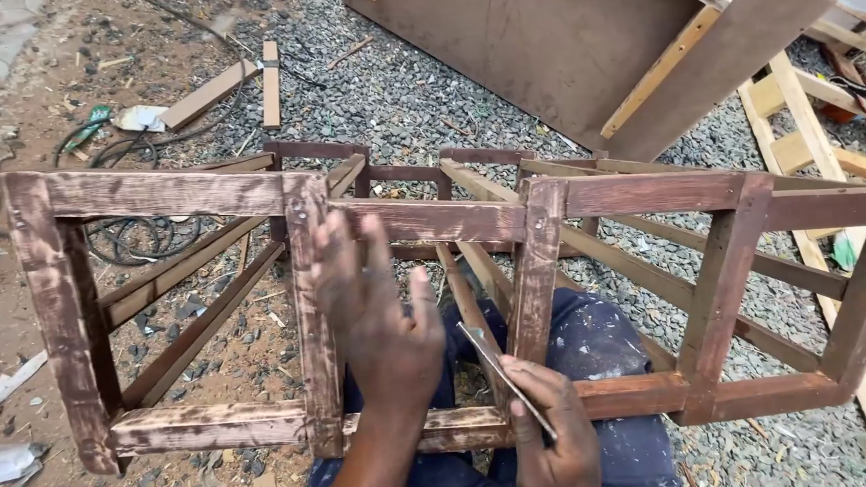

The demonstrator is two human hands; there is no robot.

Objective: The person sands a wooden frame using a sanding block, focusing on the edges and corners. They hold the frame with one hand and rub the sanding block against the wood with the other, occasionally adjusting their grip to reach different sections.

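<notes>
We see the left hand (pixel 372 312) spread wide, fingers against the stained wooden frame (pixel 432 218) across our lap; right hand (pixel 550 437) grips a thin metal blade (pixel 501 375) just beside the frame's upright; gravel (pixel 393 85), brown board box (pixel 581 44) behind.

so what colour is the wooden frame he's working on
Dark reddish-brown stain, patchy with pale scraped wood, on the wooden frame; seen in the head view.

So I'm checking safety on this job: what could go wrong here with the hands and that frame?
The right hand grips a thin flat blade angled toward the left hand, so a slip could cut it. The wooden frame looks rough and scraped; splinters are possible. It rests on loose gravel and may shift.
</notes>
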